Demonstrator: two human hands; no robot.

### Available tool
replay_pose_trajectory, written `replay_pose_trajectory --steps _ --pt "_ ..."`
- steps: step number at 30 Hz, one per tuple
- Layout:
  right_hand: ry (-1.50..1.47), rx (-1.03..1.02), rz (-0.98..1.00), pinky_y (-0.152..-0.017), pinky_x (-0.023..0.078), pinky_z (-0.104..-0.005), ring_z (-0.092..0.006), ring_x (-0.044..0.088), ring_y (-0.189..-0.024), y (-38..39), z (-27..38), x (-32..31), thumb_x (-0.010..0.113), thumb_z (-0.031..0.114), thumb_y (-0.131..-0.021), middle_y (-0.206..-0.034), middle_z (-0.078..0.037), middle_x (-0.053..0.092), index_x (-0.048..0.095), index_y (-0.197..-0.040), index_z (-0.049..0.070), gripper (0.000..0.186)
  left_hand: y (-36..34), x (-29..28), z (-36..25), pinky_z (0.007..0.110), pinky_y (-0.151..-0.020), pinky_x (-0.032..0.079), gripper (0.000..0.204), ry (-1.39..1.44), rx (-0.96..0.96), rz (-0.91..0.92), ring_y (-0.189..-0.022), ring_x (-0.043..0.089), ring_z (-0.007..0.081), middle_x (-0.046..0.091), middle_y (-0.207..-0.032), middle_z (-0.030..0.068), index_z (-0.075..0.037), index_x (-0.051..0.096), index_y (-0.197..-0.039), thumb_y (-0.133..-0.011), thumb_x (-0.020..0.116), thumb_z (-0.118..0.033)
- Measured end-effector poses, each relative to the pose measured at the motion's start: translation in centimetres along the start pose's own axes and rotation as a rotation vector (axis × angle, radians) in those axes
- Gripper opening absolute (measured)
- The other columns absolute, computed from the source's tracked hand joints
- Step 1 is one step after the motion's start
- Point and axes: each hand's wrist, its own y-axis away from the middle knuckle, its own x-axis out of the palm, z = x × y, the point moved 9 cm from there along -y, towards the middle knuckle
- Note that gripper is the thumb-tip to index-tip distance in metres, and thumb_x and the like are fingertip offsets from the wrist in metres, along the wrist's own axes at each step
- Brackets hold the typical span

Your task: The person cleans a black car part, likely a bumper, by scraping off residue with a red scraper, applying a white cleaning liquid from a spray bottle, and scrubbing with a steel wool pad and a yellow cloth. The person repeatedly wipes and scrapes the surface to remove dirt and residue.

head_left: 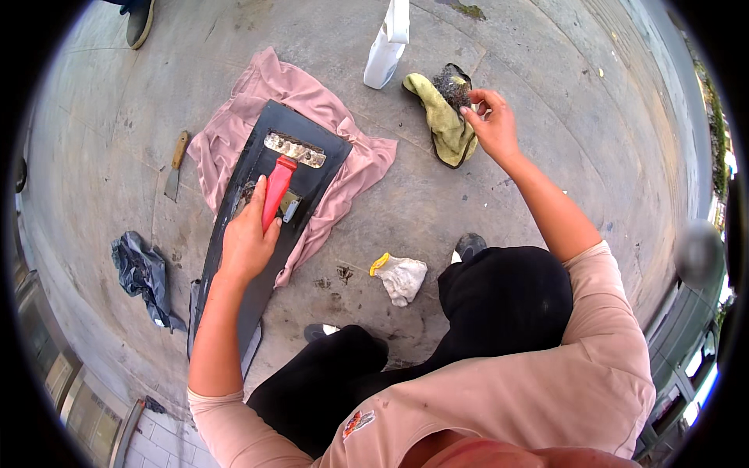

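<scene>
My left hand is closed round the red handle of a wide scraper, whose metal head is caked with whitish, rusty residue. The scraper lies over a long dark board, with a small metal plate beside the handle. Beneath the board spreads a crumpled pink cloth. Out to the right, my right hand pinches at the edge of a dark tangle of steel wool. That wool rests on a yellow-green cloth with a dark border.
A wooden-handled putty knife lies left of the pink cloth, above a black plastic bag. Near my feet is a white rag with a yellow edge. A white jug stands ahead. Another person's shoe shows at far left.
</scene>
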Motion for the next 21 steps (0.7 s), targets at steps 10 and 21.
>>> replay_pose_trajectory --steps 10,21 --pt "0.092 -0.26 0.043 -0.073 0.05 -0.0282 -0.0151 0.059 -0.091 -1.8 4.2 1.6 0.076 0.012 -0.084 -0.124 -0.006 0.065 0.063 -0.132 0.007 0.05 5.9 -2.1 2.5 0.048 -0.091 0.05 0.075 0.038 -0.053 0.069 -0.107 0.062 0.0448 0.062 -0.125 0.0254 -0.011 0.03 -0.156 -0.091 0.066 -0.023" --pt "-0.349 -0.491 1.023 -0.076 0.051 -0.0264 -0.0112 0.06 -0.084 9.8 33.1 19.1 0.066 0.002 -0.091 -0.118 -0.009 0.065 0.062 -0.126 -0.002 0.035 25.0 -3.1 21.6 0.027 -0.052 0.047 0.062 1.003 -0.611 -0.908 -0.057 0.054 0.0103 0.059 -0.088 0.0053 -0.004 0.036 -0.153 -0.099 0.062 -0.018"
